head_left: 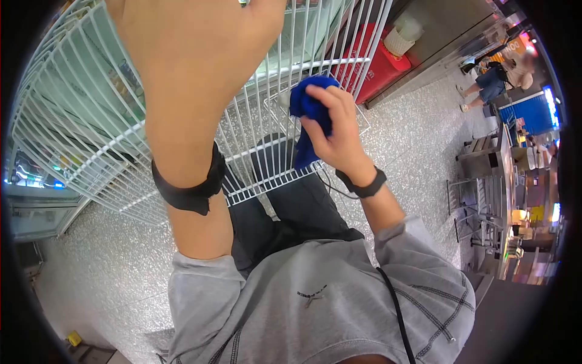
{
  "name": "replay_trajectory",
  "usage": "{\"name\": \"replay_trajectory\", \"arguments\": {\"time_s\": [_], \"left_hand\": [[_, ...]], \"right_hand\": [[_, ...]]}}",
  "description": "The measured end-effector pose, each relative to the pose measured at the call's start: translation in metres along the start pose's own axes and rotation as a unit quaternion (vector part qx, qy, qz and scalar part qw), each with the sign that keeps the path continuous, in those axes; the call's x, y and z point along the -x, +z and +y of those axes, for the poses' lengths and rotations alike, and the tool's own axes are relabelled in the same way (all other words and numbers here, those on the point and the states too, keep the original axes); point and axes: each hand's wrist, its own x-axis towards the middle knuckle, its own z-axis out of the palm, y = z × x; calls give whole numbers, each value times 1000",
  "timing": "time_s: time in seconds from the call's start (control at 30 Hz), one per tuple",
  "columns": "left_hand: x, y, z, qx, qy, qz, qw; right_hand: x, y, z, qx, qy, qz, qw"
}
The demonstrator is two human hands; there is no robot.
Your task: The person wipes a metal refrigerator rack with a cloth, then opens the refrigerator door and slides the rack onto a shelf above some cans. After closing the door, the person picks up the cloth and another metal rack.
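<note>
A white wire rack [276, 145] stretches in front of me, held at a tilt above my legs. My right hand [341, 130] is closed on a bunched blue cloth [310, 109], which presses against the wires near the rack's right end; part of the cloth hangs down along the bars. Close to the camera, my left hand [197, 36] reaches up over the rack's left part. Its fingers run out of the top of the view, so what they touch is hidden. Both wrists wear black bands.
Behind the rack are pale greenish glass panels [79, 79]. A red bin [379, 64] with a white basket [400, 42] on it stands at the upper right. Farther right are a person [500, 79], and tables with stools [476, 200]. The speckled floor [412, 145] spreads around my legs.
</note>
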Motion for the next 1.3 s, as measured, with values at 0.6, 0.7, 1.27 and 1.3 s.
{"name": "replay_trajectory", "arguments": {"time_s": [0.6, 0.7, 1.27, 1.3], "left_hand": [[-10, -22, 2, -79, -14, -102, 992], [-10, -20, 6, -86, -34, -105, 990], [-16, -29, 18, -70, -57, -126, 988], [-17, -28, 18, -64, -55, -127, 988]], "right_hand": [[-6, 7, -10, -25, 44, 14, 999], [5, 16, -10, -17, 35, -3, 999], [-24, 4, -18, -26, 40, -8, 999], [-10, 8, -10, -26, 41, -28, 998]]}}
